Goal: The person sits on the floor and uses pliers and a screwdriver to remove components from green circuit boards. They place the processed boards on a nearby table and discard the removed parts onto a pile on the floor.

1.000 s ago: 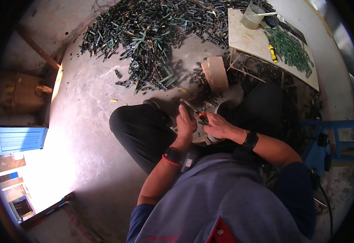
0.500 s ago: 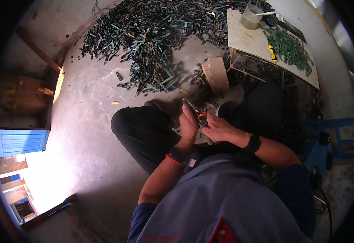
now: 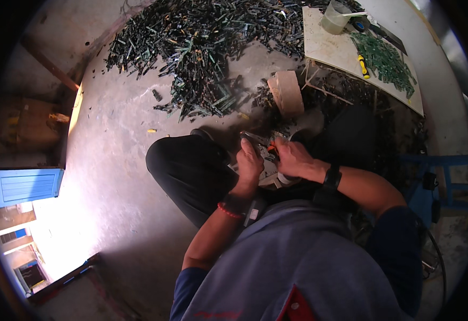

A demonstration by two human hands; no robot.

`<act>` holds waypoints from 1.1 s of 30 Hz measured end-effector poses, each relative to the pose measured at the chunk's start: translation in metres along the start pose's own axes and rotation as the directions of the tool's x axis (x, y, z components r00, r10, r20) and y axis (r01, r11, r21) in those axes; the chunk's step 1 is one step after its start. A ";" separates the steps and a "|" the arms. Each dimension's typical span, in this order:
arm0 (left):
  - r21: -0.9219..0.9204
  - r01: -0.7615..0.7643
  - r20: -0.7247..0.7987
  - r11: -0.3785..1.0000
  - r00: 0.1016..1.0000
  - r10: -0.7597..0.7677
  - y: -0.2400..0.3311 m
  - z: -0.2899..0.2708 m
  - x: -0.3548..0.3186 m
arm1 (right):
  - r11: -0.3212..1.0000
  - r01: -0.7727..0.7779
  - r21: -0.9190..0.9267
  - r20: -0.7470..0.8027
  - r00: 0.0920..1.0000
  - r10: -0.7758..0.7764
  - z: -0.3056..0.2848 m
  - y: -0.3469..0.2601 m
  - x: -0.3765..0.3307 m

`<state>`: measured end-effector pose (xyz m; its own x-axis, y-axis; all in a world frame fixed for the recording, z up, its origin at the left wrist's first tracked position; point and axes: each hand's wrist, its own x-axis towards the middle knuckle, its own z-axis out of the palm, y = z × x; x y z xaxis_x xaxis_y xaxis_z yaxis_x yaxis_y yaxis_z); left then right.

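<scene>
Between my knees my right hand (image 3: 294,159) is closed around a pair of pliers (image 3: 272,147) with orange and black handles. Their metal jaws point left, toward the fingertips of my left hand (image 3: 250,163). The left hand is closed, thumb against fingers, on a small dark strip-like piece (image 3: 243,135) whose tip shows above the thumb. The jaws are close to this piece; whether they touch it I cannot tell. Part of the pliers is hidden by my right fingers.
A large heap of dark strips (image 3: 199,48) covers the floor ahead. At the right a board (image 3: 319,48) carries a plastic beaker (image 3: 334,18), a yellow-handled tool (image 3: 363,67) and a pile of green pieces (image 3: 384,61). A brick-like block (image 3: 287,96) stands before me, a blue stool (image 3: 450,179) at the right.
My right hand has shifted slightly up and right, and the pliers have turned to a flatter angle. My left hand has stayed nearly in place.
</scene>
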<state>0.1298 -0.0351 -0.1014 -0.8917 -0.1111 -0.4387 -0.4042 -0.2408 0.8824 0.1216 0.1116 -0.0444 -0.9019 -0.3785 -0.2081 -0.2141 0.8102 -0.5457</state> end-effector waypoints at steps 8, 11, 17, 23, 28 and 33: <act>-0.068 0.359 0.325 0.931 0.890 -0.320 0.039 0.002 -0.018 | 0.983 0.162 -0.086 -0.092 0.981 -0.169 -0.036 0.015 0.013; -0.145 0.386 0.290 0.911 0.897 -0.334 0.039 -0.001 -0.012 | 0.975 -0.024 0.222 -0.061 0.997 0.039 -0.031 0.023 0.000; -0.251 0.382 0.252 0.889 0.913 -0.321 0.035 -0.002 -0.010 | 0.980 -0.059 0.192 0.019 0.998 0.056 -0.023 0.019 -0.021; -0.241 0.381 0.233 0.892 0.915 -0.328 0.035 -0.002 -0.011 | 0.994 0.004 0.110 0.028 1.000 -0.007 -0.013 0.016 -0.021; -0.239 0.333 0.206 0.912 0.935 -0.288 0.026 -0.002 -0.006 | 0.993 0.087 0.083 -0.011 0.996 -0.086 -0.003 0.009 -0.019; -0.198 0.279 0.140 0.940 0.957 -0.254 0.035 0.003 -0.011 | 0.987 0.028 0.155 0.127 0.991 -0.048 -0.008 0.000 -0.017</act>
<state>0.1246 -0.0394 -0.0657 -0.7791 0.0901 -0.6204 -0.5882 -0.4477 0.6735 0.1336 0.1215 -0.0341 -0.8357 -0.4706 -0.2830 -0.1782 0.7198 -0.6709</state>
